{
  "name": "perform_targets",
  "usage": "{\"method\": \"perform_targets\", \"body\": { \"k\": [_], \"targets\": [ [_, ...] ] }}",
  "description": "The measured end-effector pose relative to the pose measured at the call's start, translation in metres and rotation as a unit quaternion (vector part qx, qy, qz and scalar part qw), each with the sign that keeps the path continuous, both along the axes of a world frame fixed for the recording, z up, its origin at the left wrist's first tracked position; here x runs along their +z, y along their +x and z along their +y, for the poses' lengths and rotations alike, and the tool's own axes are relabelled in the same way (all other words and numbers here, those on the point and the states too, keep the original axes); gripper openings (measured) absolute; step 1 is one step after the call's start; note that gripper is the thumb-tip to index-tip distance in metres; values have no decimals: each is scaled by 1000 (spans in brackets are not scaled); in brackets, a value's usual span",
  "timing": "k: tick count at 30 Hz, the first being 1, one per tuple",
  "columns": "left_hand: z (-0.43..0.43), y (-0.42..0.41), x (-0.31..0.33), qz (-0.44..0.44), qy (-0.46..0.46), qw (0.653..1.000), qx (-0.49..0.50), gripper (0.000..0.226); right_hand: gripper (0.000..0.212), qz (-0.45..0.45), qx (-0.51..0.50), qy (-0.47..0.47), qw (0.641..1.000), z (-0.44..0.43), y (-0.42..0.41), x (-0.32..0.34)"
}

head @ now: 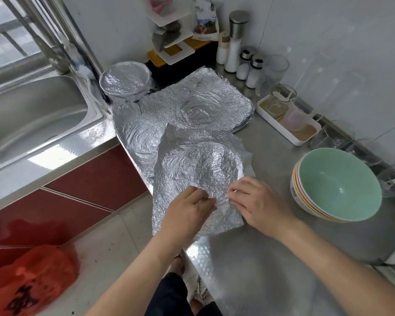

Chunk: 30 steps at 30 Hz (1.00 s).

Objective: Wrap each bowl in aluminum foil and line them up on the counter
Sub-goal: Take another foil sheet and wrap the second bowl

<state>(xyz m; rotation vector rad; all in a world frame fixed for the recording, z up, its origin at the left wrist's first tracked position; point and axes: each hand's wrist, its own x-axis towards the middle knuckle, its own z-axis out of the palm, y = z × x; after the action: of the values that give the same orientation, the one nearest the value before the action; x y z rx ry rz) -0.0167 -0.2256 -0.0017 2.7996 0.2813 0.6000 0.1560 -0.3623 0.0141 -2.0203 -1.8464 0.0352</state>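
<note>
Stainless-steel counter (pixel 249 270) meets a sink (pixel 32 115) at its left edge. At the front edge, left hand (pixel 187 213) and right hand (pixel 258 204) pinch a crumpled foil sheet (pixel 196 165); wrapped bowl (pixel 124 78) stands back-left, stacked bowls (pixel 335 185) right.

Nothing here I can read for certain.
Red plastic bag (pixel 30 279), lower left of the frame: large black characters, too blurred for me to make out. Pouch (pixel 205 18), top centre: coloured print, too small to read.
</note>
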Motion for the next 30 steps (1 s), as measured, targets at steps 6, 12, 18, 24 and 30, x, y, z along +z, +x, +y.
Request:
{"method": "perform_targets", "body": {
  "k": [6,12,18,24,30],
  "targets": [
    [1,-2,-4,6,-8,1000,5,31,10,31,25,3,999,5,-9,-16],
    [1,-2,-8,5,-3,1000,-2,28,10,-6,41,6,999,9,-6,-17],
    [-14,8,-10,17,-21,999,33,28,20,-54,50,25,997,11,7,-11],
    [-18,9,7,26,-86,994,64,31,30,-25,24,0,999,5,10,0],
    [-19,3,-10,47,-77,996,20,36,11,-5,88,-7,996,5,-2,-12]
  ]
}}
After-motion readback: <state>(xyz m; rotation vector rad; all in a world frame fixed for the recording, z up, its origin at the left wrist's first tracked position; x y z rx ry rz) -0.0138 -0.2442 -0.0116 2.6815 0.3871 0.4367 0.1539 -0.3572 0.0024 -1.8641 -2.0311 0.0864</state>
